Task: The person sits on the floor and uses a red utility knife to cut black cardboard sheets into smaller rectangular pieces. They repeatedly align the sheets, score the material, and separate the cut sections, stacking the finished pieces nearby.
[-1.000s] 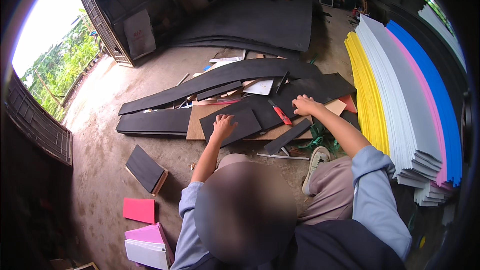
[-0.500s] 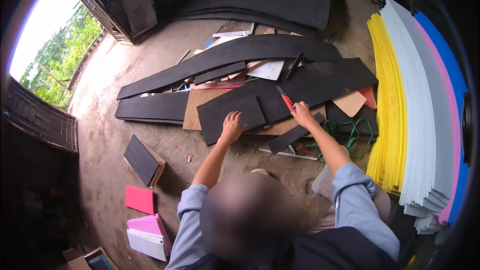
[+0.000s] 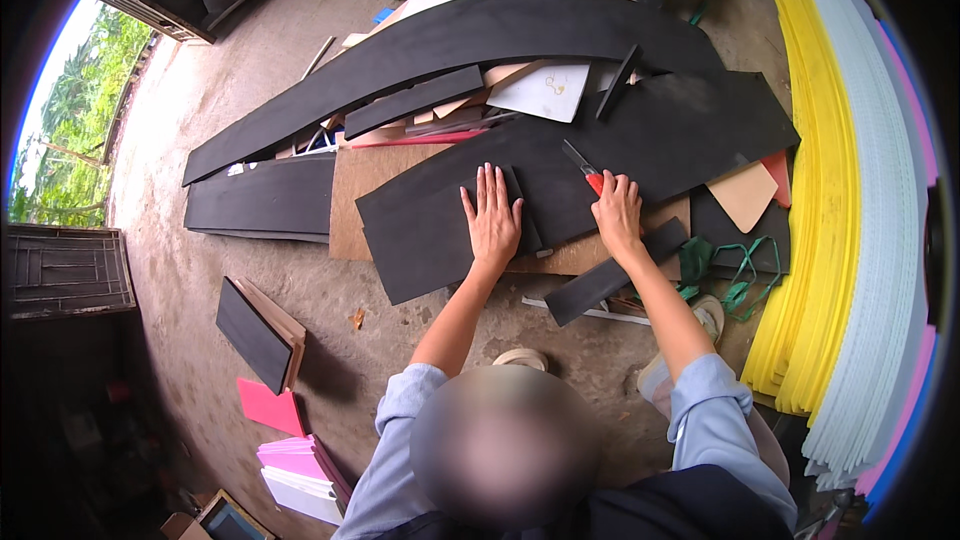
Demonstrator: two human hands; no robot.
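Observation:
My left hand (image 3: 493,220) lies flat, fingers stretched out, on a small black foam-like panel (image 3: 526,208). That panel rests on a larger black sheet (image 3: 690,125), and much of it is covered by the hand. My right hand (image 3: 618,212) is closed around the red handle of a utility knife (image 3: 594,180). Its blade points away from me and to the left, over the larger sheet, right of the panel's edge. Whether the blade touches the sheet, I cannot tell.
Brown board (image 3: 390,165) and mixed offcuts lie under the sheets. A narrow black strip (image 3: 610,275) and green strapping (image 3: 740,270) are near my right forearm. Tall yellow sheets (image 3: 815,210) stand at right. Stacked black-topped pieces (image 3: 255,335) and a pink-red block (image 3: 270,407) sit at left.
My left hand has flattened with fingers stretched and moved nearer the small panel's right edge. My right hand still holds the utility knife. The whole view has shifted and come closer.

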